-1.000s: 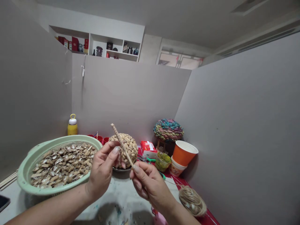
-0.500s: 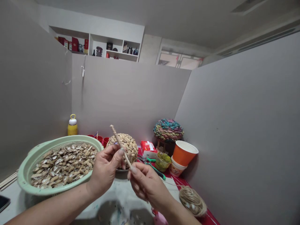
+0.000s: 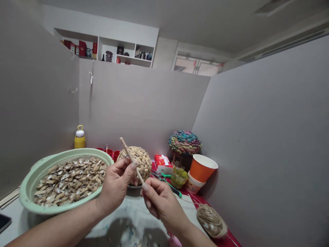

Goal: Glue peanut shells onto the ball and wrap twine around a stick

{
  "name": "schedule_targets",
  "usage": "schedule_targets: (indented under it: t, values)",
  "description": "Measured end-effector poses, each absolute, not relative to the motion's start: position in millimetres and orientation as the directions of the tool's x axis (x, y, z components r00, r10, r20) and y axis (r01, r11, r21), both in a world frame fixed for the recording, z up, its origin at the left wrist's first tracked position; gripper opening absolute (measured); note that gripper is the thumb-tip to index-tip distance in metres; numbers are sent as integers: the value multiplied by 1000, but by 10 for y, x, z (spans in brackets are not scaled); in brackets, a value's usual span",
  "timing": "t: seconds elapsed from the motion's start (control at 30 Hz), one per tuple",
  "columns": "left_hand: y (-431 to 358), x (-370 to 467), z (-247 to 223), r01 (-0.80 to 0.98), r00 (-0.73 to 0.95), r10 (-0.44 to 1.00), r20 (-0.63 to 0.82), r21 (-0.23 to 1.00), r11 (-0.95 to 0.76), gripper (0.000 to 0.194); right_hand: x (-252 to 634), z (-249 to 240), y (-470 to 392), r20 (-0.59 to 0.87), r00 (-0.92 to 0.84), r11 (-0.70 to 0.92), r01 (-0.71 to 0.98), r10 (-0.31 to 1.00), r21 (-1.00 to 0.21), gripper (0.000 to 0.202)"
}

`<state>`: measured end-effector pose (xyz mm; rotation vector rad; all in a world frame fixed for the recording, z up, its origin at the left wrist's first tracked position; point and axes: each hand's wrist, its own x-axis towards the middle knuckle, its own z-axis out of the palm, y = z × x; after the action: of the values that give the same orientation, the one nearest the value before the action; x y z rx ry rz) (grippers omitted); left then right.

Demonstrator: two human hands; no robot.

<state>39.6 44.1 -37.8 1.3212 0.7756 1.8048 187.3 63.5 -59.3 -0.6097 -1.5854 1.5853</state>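
A thin pale stick (image 3: 125, 147), its upper part wrapped in something like twine or paper strip, slants between my two hands. My left hand (image 3: 117, 181) pinches it around the middle with thumb and fingers. Lower down, my right hand (image 3: 161, 200) grips its bottom end between thumb and forefinger. Just behind the stick sits a round ball covered in peanut shells (image 3: 141, 159), partly hidden by my left hand. To the left stands a green basket (image 3: 28, 202) holding many loose shells (image 3: 69, 181).
A ball of twine (image 3: 210, 221) lies at right. Behind it are an orange paper bucket (image 3: 203, 169), a bowl of yellow-green pieces (image 3: 179, 176), green-handled pliers (image 3: 176, 190), a red tissue pack (image 3: 163, 163) and a colourful woven mushroom-like piece (image 3: 185, 142). A yellow bottle (image 3: 79, 139) stands back left.
Both hands keep their pinch on the stick. The stick's top has tipped very slightly left, and my right hand has shifted a little. Everything else looks the same.
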Motion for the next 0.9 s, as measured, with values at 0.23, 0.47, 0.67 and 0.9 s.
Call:
schedule_targets:
  t: [0.23,0.47,0.67,0.9]
  values:
    - [458,370,-408,-216,-142,845,516,817,-535,25,1886,-613,671,172,-683,-54,-296,710,-954,39]
    - [435,374,-412,-465,-55,859,509,748,-473,27,1938,-544,693,132,-796,-256,-341,591,-904,35]
    - [405,359,-400,-451,-41,852,523,751,-483,28,1971,-530,709,123,-829,-314,-339,546,-887,35]
    - [425,366,-377,-323,-77,840,538,784,-531,25,1972,-488,676,199,-652,111,-174,731,-978,40]
